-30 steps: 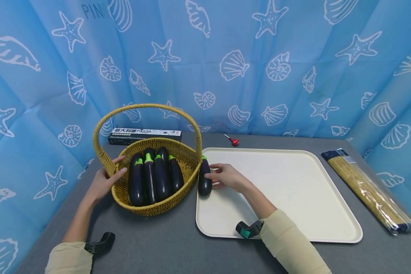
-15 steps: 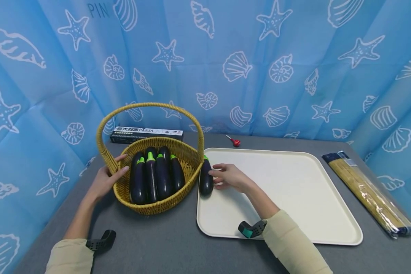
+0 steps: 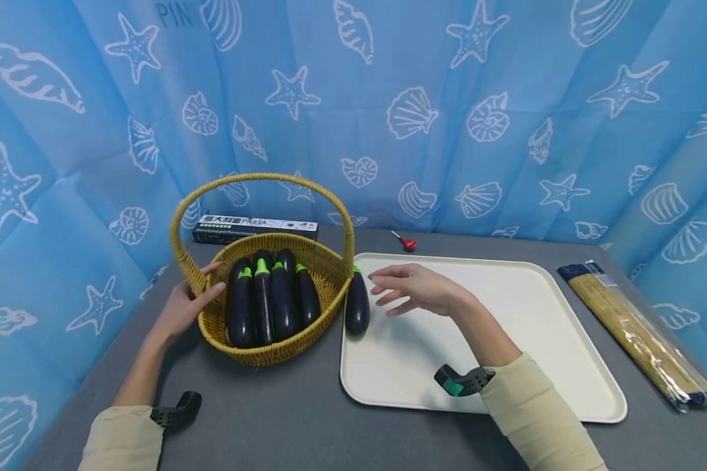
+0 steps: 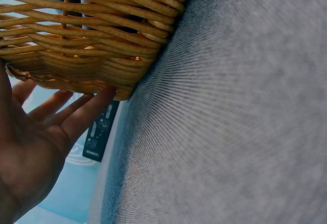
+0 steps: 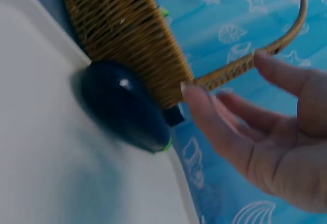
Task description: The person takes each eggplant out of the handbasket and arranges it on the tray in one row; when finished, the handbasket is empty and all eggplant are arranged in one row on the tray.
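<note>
A yellow-brown wicker basket (image 3: 271,356) with a tall handle holds several dark purple eggplants (image 3: 283,301) with green caps. My left hand (image 3: 179,311) grips its left side by the handle's foot, thumb over the rim; the left wrist view has fingers (image 4: 84,116) against the woven outer wall. One more eggplant (image 3: 357,304) lies along the left edge of the cream tray (image 3: 459,333), right beside the basket. Just to the right of it, over the tray, my right hand (image 3: 421,288) hovers with spread fingers and nothing in them; the right wrist view shows a gap between them.
A black pasta box (image 3: 253,227) stands behind the basket. Past the tray's back edge lies a red lollipop (image 3: 408,244). To the tray's right is a clear bag of dry noodles (image 3: 636,327). A blue curtain (image 3: 353,118) with shell prints closes off the back.
My right hand has let go of the eggplant at the tray's left edge and drawn back up and to the right. The left hand stays on the basket.
</note>
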`<state>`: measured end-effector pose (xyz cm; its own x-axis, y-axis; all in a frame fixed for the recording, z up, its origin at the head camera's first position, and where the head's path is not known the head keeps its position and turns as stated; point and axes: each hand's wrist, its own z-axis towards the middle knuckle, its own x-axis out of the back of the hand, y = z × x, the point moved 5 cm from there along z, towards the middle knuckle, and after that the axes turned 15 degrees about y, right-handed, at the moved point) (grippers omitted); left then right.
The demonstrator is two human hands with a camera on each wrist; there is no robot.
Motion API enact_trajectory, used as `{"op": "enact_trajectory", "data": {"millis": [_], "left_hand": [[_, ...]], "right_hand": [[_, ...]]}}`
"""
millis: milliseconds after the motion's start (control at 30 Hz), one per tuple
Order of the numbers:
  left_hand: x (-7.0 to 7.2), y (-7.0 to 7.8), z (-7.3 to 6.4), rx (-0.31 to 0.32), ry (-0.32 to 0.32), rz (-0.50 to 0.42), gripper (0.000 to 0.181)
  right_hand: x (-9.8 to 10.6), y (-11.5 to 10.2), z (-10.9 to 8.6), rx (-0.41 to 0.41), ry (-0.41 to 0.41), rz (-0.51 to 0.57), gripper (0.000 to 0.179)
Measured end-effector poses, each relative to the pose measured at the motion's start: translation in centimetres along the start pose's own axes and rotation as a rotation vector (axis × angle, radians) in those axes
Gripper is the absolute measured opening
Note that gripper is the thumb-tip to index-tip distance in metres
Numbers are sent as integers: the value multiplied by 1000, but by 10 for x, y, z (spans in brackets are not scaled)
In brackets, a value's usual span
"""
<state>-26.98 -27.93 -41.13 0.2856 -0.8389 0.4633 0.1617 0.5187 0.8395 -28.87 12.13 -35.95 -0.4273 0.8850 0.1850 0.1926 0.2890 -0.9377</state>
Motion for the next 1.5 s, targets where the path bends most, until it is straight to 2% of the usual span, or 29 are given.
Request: {"op": "enact_trajectory", "data": {"millis": [133, 267, 433, 567, 900, 1100, 1500], "left_hand": [[1, 1, 2, -6, 2, 6, 59], [1, 1, 2, -11, 2, 4, 59], [-1, -1, 2, -15, -3, -4, 58], [-4, -3, 1, 8, -13, -19, 60], [-1, -3, -1, 50, -13, -25, 61], [1, 0, -2, 43, -2, -22, 61], [0, -1, -1, 57, -6, -19, 61]], "right_hand": [[-16, -15, -6, 32, -117, 36, 52], [-33, -22, -1, 26, -157, 105, 49], [-52, -22, 11, -22, -145, 179, 46], [-66, -23, 21, -50, -132, 185, 47], [-92, -31, 35, -90, -75, 137, 45], [-102, -37, 41, -98, -40, 83, 44], [-118, -39, 49, -111, -11, 20, 54]]}}
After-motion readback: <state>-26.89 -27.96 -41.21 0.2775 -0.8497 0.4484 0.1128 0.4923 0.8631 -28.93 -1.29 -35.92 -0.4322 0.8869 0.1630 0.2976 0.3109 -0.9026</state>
